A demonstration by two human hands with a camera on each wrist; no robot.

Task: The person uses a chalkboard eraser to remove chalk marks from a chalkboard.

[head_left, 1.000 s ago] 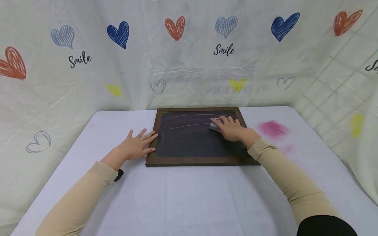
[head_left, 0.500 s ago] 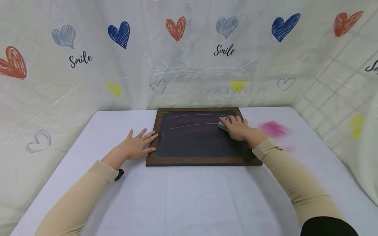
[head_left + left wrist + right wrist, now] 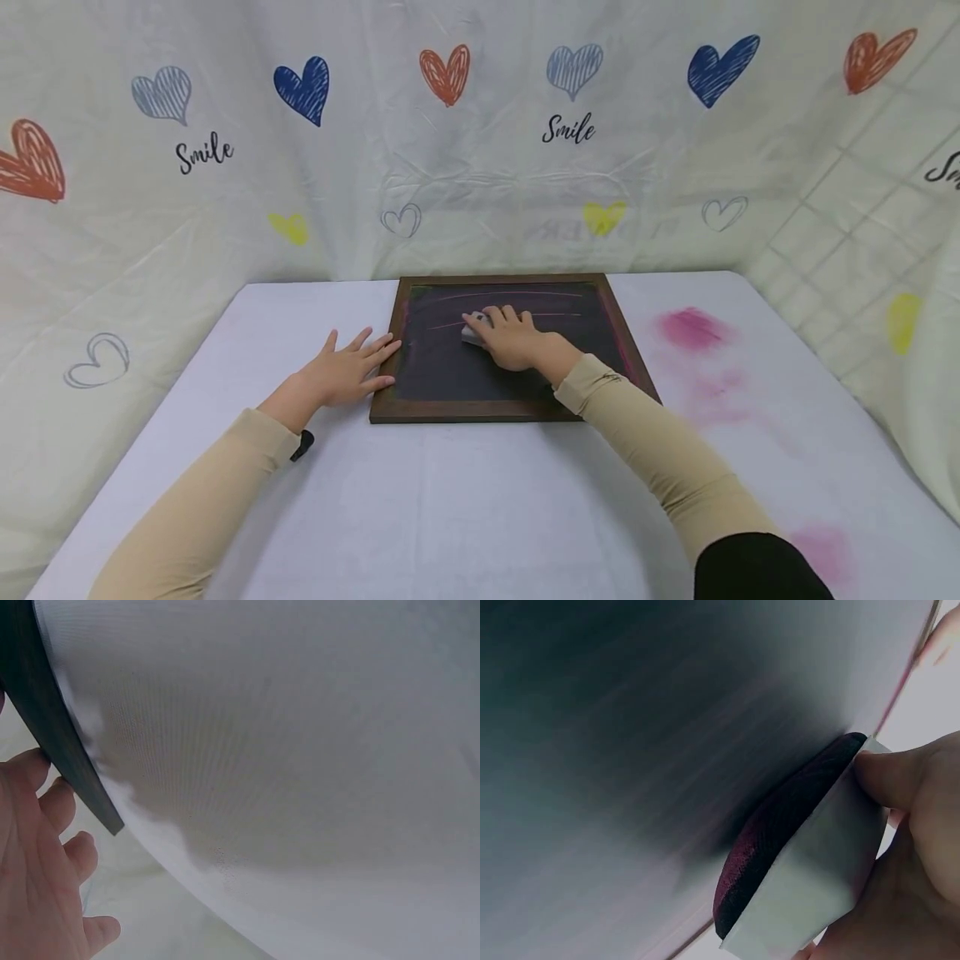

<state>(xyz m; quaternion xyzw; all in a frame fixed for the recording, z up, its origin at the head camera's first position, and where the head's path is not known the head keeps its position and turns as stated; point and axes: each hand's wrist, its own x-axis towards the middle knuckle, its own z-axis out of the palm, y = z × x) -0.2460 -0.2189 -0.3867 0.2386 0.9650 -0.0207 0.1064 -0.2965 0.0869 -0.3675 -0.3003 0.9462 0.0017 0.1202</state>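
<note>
A small blackboard (image 3: 450, 367) in a brown wooden frame lies on the white table, with two thin pink chalk lines across its upper part. My right hand (image 3: 513, 340) grips a chalkboard eraser (image 3: 472, 336) on the left half of the board. In the right wrist view the eraser (image 3: 806, 862) has a pale body and a dark pad stained pink, pad towards the board; the thumb presses its side. My left hand (image 3: 341, 369) has its fingers spread, fingertips on the frame's left side. The left wrist view shows those fingers (image 3: 56, 806) at the frame's edge.
Pink chalk smudges (image 3: 693, 330) mark the white tablecloth (image 3: 450, 508) right of the board. A pale curtain (image 3: 502, 150) printed with hearts and "Smile" hangs behind the table and along its sides.
My right hand first moves slightly right with the eraser, then sweeps left across the board. The board's right side and more pink smudges come into view. The left hand stays put.
</note>
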